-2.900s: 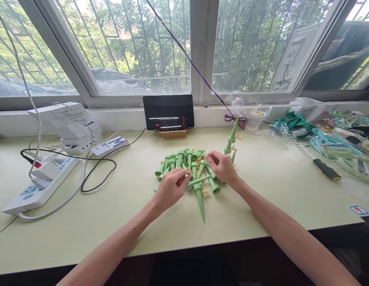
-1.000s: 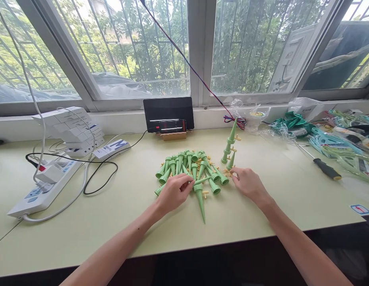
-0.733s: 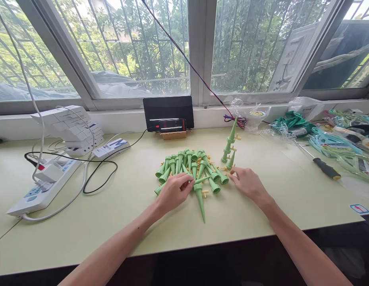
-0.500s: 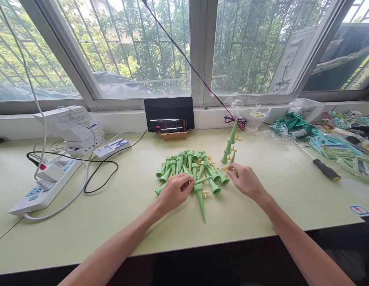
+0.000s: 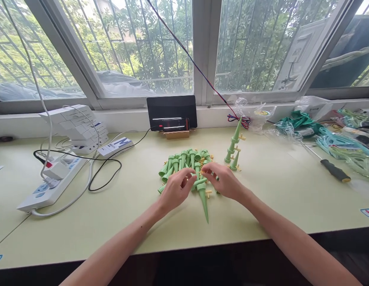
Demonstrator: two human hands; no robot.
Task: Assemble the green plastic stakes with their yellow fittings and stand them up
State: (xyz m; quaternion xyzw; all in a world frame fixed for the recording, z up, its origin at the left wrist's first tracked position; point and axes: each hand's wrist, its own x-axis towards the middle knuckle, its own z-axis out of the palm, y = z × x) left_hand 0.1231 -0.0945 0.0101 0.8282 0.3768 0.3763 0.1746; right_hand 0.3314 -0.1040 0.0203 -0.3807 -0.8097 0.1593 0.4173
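Observation:
My left hand (image 5: 177, 187) is closed in a pinch at the wide end of a green plant watering spike (image 5: 200, 182), whose tapered end points right. Between the fingertips of my right hand (image 5: 223, 179) is a small yellow valve (image 5: 202, 172), close to my left fingers. Both hands are over the front of a pile of green spikes (image 5: 183, 159) mixed with yellow valves. A spike with a yellow valve on its side (image 5: 203, 200) lies in front, tip toward me. Right of the pile stands a stack of nested spikes (image 5: 232, 145), beside a shorter upright spike (image 5: 234, 162).
A tablet (image 5: 171, 111) with a phone before it leans by the window. At left are a power strip (image 5: 53, 180), cables and stacked white boxes (image 5: 80, 129). A screwdriver (image 5: 335, 171) and plastic-wrapped items (image 5: 343, 145) lie at right.
My right hand went from the pile to beside the upright spikes, then came back left with a yellow valve to meet my left hand. My left hand kept its hold on the spike.

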